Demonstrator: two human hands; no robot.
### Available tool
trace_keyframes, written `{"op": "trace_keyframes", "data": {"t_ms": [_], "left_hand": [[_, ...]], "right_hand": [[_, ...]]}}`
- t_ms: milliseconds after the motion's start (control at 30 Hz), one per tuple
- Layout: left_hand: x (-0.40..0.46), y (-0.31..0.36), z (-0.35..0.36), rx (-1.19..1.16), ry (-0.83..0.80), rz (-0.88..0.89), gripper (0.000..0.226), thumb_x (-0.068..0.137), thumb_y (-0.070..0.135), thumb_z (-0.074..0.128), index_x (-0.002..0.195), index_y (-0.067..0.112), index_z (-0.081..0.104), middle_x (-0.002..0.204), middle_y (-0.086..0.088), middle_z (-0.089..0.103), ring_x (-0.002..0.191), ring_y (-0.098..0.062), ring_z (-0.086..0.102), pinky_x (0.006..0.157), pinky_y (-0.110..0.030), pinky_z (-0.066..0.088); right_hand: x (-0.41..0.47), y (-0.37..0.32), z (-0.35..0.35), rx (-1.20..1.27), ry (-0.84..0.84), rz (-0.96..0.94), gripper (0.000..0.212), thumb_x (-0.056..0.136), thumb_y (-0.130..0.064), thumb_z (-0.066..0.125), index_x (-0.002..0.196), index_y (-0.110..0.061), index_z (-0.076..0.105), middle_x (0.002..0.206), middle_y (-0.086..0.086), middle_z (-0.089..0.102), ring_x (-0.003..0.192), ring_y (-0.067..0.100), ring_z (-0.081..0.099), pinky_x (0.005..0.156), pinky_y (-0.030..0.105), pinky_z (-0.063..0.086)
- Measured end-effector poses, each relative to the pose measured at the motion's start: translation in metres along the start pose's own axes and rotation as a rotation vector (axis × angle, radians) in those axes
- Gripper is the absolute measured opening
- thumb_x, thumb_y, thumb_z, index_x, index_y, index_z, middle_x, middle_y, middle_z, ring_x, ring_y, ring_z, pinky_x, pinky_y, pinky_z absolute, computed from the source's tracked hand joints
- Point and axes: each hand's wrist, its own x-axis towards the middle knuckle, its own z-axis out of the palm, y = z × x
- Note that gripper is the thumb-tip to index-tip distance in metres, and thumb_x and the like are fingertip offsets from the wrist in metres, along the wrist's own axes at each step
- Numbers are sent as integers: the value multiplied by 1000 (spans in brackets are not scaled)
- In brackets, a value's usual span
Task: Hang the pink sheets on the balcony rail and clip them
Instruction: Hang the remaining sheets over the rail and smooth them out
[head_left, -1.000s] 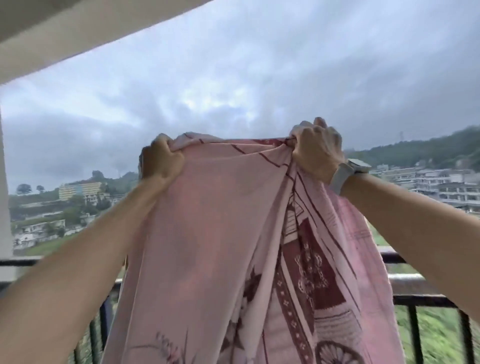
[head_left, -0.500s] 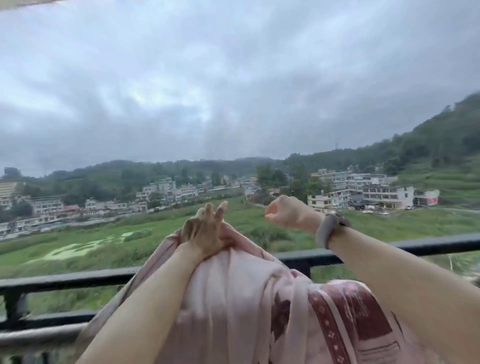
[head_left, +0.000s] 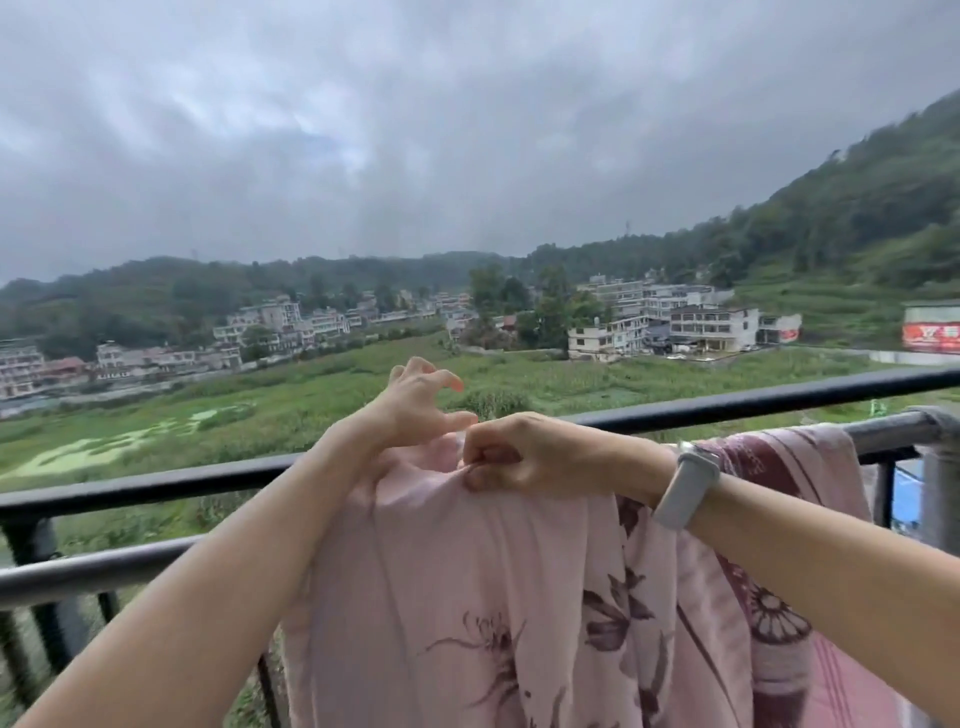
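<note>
A pink sheet (head_left: 467, 571) with dark floral and maroon print hangs over the grey inner rail (head_left: 104, 571) of the balcony, and its right part (head_left: 795, 467) lies across the rail top. My right hand (head_left: 514, 452), with a pale watch on the wrist, pinches a bunched fold at the sheet's upper edge. My left hand (head_left: 415, 405) is just left of it; its heel rests on the cloth and its bent fingers are lifted, holding nothing.
A black outer rail (head_left: 727, 402) runs behind the grey one, with black uprights (head_left: 31, 545) at the left. A grey vertical pipe (head_left: 940, 493) stands at the right end. Beyond are green fields, buildings and hills.
The sheet has come down from in front of my face onto the rail. My left hand let go and my right hand now pinches the top fold. The view has swung to the right.
</note>
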Motion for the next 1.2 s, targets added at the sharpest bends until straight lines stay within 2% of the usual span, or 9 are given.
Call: {"op": "trace_keyframes", "data": {"t_ms": [100, 200, 400, 467, 600, 800, 967, 1067, 1200], "left_hand": [[-43, -6, -12, -191, 133, 31, 30, 86, 36, 57, 108, 17, 62, 114, -7, 58, 97, -16, 56, 81, -23, 43], [-88, -10, -22, -259, 142, 19, 51, 81, 62, 48, 106, 19, 62, 99, 3, 65, 79, -4, 59, 66, -16, 44], [-141, -18, -20, 14, 297, -42, 98, 57, 89, 24, 131, 27, 39, 128, 6, 49, 108, -16, 53, 80, -36, 46], [-149, -7, -19, 85, 341, -71, 87, 66, 82, 39, 132, 26, 35, 122, 6, 54, 105, -20, 56, 75, -36, 45], [-138, -3, -29, -223, 531, -125, 24, 89, 35, 50, 79, 14, 56, 66, 2, 61, 68, -27, 61, 58, -35, 42], [-66, -39, -74, -357, 663, -323, 24, 93, 17, 48, 73, 8, 57, 82, -20, 63, 84, -32, 57, 68, -34, 39], [-25, -42, -133, 111, 815, -232, 28, 95, 20, 40, 100, 0, 59, 102, -29, 63, 98, -42, 58, 79, -41, 44], [-17, -49, -130, 343, 675, -199, 29, 97, 25, 35, 106, 8, 56, 110, -23, 62, 101, -38, 58, 79, -38, 42], [-35, -86, -83, 388, 162, -325, 27, 93, 32, 41, 103, 13, 58, 115, -15, 62, 105, -31, 57, 83, -36, 44]], "right_hand": [[1, -3, 6, -106, 92, 12, 7, 87, -22, 56, 85, -15, 57, 69, -12, 48, 75, 19, 49, 72, 39, 45], [2, -1, 2, -136, 236, 50, 6, 88, -22, 55, 84, -18, 57, 76, -6, 55, 77, 21, 54, 73, 40, 47], [32, 6, -29, -142, 627, 169, 8, 89, -21, 52, 84, -19, 58, 93, 3, 66, 87, 27, 59, 75, 41, 48], [47, 6, -46, -178, 750, 218, 11, 90, -22, 50, 88, -16, 59, 98, 6, 66, 91, 29, 58, 74, 35, 45], [70, 2, -74, -238, 901, 361, 17, 93, -20, 45, 98, -12, 59, 108, 8, 63, 97, 29, 57, 69, 28, 31], [75, 23, -77, -314, 451, 520, 20, 82, -15, 52, 95, -8, 66, 105, 13, 67, 97, 32, 59, 85, 37, 47], [72, -41, -44, 142, 299, 30, 51, 86, -32, 59, 128, -7, 46, 130, 9, 53, 115, 18, 51, 94, 22, 38], [77, -71, 4, -59, 208, -10, 79, 81, -47, 58, 142, -16, 19, 141, 5, 39, 125, 22, 41, 100, 28, 35], [88, -57, 46, -273, 137, 103, 26, 87, -32, 49, 108, -17, 53, 108, 11, 60, 97, 34, 57, 68, 33, 39]]}}
